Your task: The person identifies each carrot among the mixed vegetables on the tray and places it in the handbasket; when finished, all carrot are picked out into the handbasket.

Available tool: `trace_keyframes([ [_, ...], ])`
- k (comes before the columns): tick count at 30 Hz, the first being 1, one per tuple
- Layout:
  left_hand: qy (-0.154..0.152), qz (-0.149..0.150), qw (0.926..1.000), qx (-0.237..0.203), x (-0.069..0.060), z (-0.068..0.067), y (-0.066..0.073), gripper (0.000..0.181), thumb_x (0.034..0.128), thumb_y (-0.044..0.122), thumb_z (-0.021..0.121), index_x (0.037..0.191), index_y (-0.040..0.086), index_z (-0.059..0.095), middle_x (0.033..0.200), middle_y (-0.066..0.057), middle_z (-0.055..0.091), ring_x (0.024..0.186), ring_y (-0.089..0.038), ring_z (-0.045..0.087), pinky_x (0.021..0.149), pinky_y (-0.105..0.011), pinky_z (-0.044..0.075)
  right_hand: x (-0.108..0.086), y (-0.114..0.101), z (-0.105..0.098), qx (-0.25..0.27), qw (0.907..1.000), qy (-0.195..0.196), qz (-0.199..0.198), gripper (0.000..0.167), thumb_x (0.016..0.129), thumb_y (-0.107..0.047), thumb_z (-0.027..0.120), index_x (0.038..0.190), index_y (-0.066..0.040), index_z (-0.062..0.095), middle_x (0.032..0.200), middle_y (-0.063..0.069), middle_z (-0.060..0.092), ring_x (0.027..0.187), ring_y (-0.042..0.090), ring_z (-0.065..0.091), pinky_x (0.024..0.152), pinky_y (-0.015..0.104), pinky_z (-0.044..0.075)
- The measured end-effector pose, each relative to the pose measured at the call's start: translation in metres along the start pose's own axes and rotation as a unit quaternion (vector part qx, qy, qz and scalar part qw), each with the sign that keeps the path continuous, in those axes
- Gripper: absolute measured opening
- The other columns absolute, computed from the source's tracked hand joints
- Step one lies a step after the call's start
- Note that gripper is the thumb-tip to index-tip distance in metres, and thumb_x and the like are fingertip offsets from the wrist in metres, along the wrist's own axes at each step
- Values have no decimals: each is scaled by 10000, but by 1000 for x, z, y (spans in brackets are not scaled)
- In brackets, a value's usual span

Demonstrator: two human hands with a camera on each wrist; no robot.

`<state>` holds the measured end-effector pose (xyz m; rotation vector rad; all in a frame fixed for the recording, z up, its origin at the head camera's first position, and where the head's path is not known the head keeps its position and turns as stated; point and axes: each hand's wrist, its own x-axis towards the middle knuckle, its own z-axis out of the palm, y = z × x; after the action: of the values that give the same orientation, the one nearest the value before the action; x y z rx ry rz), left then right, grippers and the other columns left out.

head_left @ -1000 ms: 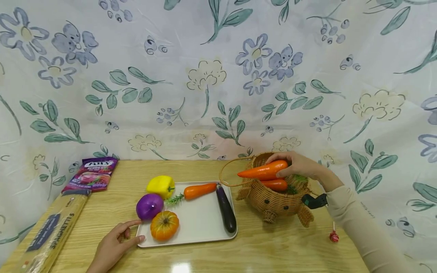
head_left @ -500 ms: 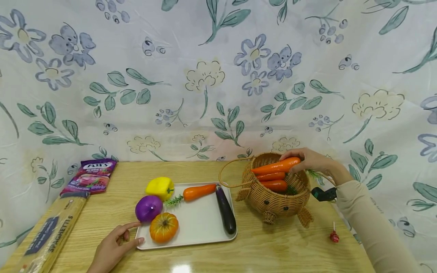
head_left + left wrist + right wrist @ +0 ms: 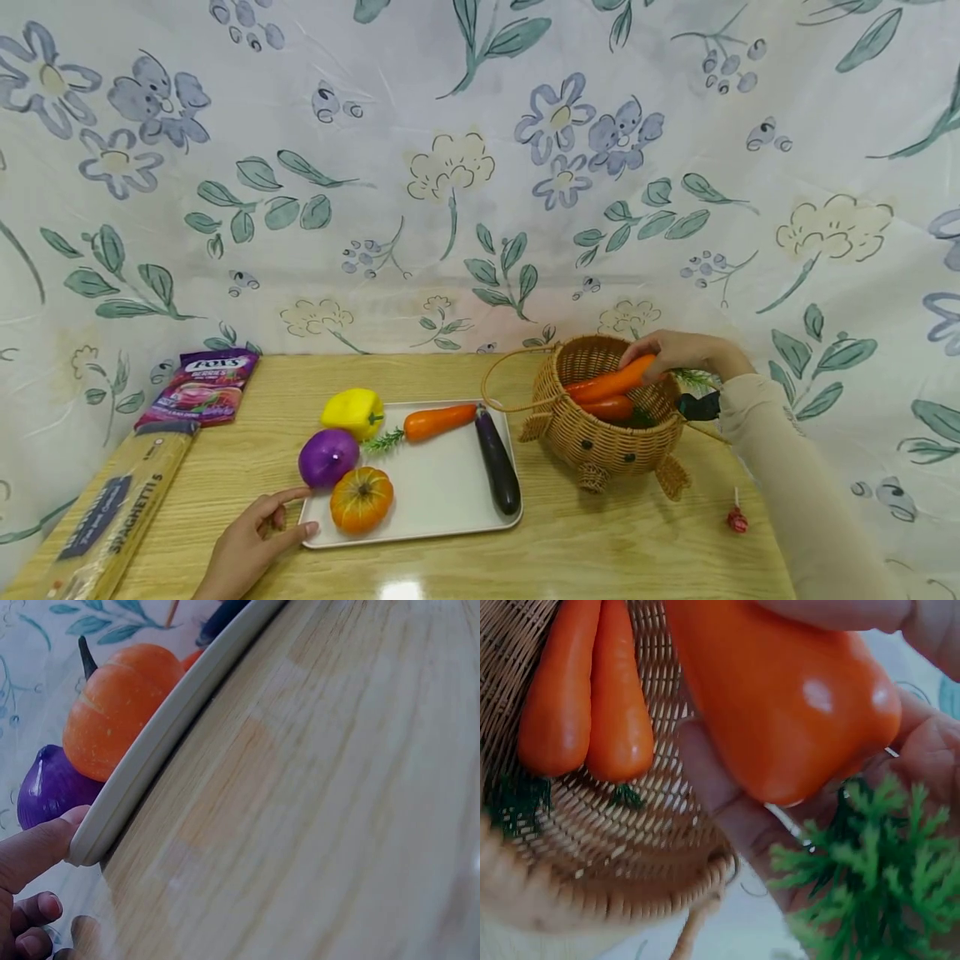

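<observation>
My right hand grips a large orange carrot at its thick end. Its tip slants down into the wicker basket. In the right wrist view, the held carrot has green leaves by my palm, and two carrots lie side by side inside the basket. At the left, my left hand touches the corner of the white tray with forefinger and thumb. The left wrist view shows the thumb on the tray's rim and other fingers loosely bent.
On the tray are a yellow pepper, a purple onion, a small pumpkin, a carrot and an eggplant. A spaghetti pack and a purple candy bag lie left; a lollipop lies right.
My right hand has moved right and lowered the carrot, whose tip has gone from over the basket's left rim to inside it. The left hand and tray have stayed put.
</observation>
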<state>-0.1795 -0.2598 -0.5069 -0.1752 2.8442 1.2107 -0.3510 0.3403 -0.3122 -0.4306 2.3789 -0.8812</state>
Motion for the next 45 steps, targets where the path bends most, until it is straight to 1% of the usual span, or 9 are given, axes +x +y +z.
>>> trace_keyframes([
  [9,-10,-113,9998,-171,1,4,-2,589,802,473,796,1289,177,647,880,-3,469,695,-97,371,630,-264,271,38,-1,12,31,9980,-618,103,404,798,-11,695,1196,25,636,1112,141,609,876,200,542,805,369,488],
  [18,-131,-424,9990,-92,0,1,-1,643,782,495,805,1310,172,634,885,-10,466,675,-117,357,621,-268,261,67,7,27,-174,9962,-847,-61,394,762,5,706,1148,67,650,1123,124,604,848,149,534,750,305,482],
  [24,-134,-405,9990,-159,0,-1,0,647,786,507,798,1317,179,628,903,-14,468,701,-115,369,638,-271,268,71,9,35,-499,9930,-1060,-113,380,751,17,684,1127,61,652,1140,114,622,894,124,527,768,270,471],
  [29,-119,-418,9990,-142,0,-2,-1,648,781,508,801,1314,181,631,901,-14,468,692,-116,365,629,-271,263,76,15,37,-707,9883,-1346,72,383,744,25,672,1126,26,651,1074,61,615,882,141,510,759,280,472],
  [33,-51,-379,9992,-126,-1,-1,-2,631,781,490,807,1303,177,640,885,-8,464,674,-112,358,612,-264,259,77,11,44,-1122,9829,-1421,337,405,756,24,682,1157,-13,642,1172,86,603,948,163,512,780,296,481],
  [36,25,-261,9996,-131,-1,0,-2,606,785,475,809,1286,173,651,872,-1,465,675,-100,363,614,-260,263,75,4,52,-1388,9769,-1432,763,369,786,19,697,1143,-47,632,1165,90,589,900,159,504,728,291,468],
  [39,72,-151,9998,-138,-1,2,-2,587,790,459,810,1278,172,657,871,0,470,687,-93,373,626,-259,271,74,0,58,-1555,9716,-1392,1116,284,814,41,682,1071,-69,632,1045,61,574,773,147,467,640,275,421],
  [42,88,-140,9998,-114,-1,2,-1,581,793,452,810,1280,175,656,875,4,472,698,-91,379,639,-262,274,73,-1,61,-1586,9705,-1344,1218,228,829,81,645,1000,-70,635,963,51,558,728,137,448,615,262,390],
  [45,105,-103,9999,-62,-1,2,-1,569,800,441,809,1283,181,657,875,4,472,702,-89,383,649,-266,276,71,-1,60,-1699,9699,-1350,1103,228,841,82,643,988,-93,637,961,44,564,726,131,455,611,255,398],
])
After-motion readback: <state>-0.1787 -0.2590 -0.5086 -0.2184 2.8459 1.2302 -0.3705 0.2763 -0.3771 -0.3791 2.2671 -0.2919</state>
